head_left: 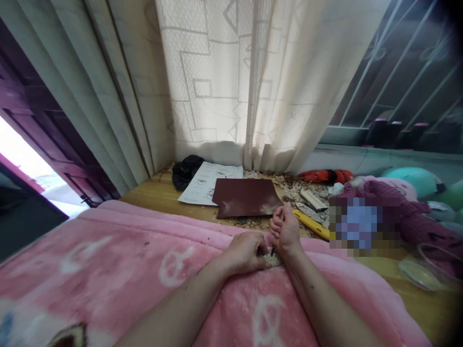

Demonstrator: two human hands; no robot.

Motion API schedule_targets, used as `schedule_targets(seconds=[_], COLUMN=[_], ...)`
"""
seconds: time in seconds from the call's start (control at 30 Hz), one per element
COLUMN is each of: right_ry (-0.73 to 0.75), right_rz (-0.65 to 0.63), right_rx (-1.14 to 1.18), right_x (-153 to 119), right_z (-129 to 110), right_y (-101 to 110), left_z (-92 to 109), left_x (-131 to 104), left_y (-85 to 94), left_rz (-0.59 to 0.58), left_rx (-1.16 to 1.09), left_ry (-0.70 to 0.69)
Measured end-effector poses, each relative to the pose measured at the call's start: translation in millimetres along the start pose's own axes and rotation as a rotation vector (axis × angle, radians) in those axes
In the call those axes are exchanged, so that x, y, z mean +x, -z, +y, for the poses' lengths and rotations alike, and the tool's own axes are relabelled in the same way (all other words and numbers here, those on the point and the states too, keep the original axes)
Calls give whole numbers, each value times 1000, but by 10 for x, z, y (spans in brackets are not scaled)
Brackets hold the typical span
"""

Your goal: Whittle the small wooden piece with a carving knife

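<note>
Over the pink blanket (144,255), near its far edge, my two hands are close together. My left hand (246,250) is closed, its fingertips curled at a small pale woven piece (272,260) that lies between the hands. Just right of it, my right hand (286,229) is raised on its side with fingers curled in; whatever it grips is hidden. A small dark tip shows between the hands, too small to name. Beyond them a dark red-brown sheet (246,196) overlaps a white printed sheet (202,180).
Wood-like shavings (285,185) litter the table (155,193). A yellow tool (311,224), a pale block (314,200) and a red-orange item (325,176) lie at the right. Farther right are purple cloth (387,193) and a clear container (419,273). A black bag (186,171) sits back left, before curtains.
</note>
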State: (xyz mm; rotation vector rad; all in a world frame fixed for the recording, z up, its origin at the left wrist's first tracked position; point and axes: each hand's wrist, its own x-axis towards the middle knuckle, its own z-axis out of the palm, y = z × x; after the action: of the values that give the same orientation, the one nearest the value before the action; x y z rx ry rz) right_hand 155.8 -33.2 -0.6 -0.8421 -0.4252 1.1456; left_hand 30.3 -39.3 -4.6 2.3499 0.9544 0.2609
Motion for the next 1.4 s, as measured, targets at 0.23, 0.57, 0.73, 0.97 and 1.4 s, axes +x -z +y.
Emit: schedule_targets(seconds=[0.23, 0.57, 0.73, 0.97, 1.4], right_ry=[-61, -308, -401, -220, -98], right_rz=[190, 36, -115, -5, 155], right_rx=[9, 146, 201, 226, 125], right_x=[88, 135, 141, 121, 64], right_z=[39, 15, -30, -90, -119], right_y=[52, 64, 99, 111, 51], left_z=[0, -16, -12, -49, -78], left_x=[-1, 4, -4, -5, 15], left_y=[14, -6, 5, -26, -17], left_rz=[-1, 31, 34, 51, 14], left_rx=[-29, -62, -78, -113, -174], left_ry=[-17, -51, -80, -68, -28])
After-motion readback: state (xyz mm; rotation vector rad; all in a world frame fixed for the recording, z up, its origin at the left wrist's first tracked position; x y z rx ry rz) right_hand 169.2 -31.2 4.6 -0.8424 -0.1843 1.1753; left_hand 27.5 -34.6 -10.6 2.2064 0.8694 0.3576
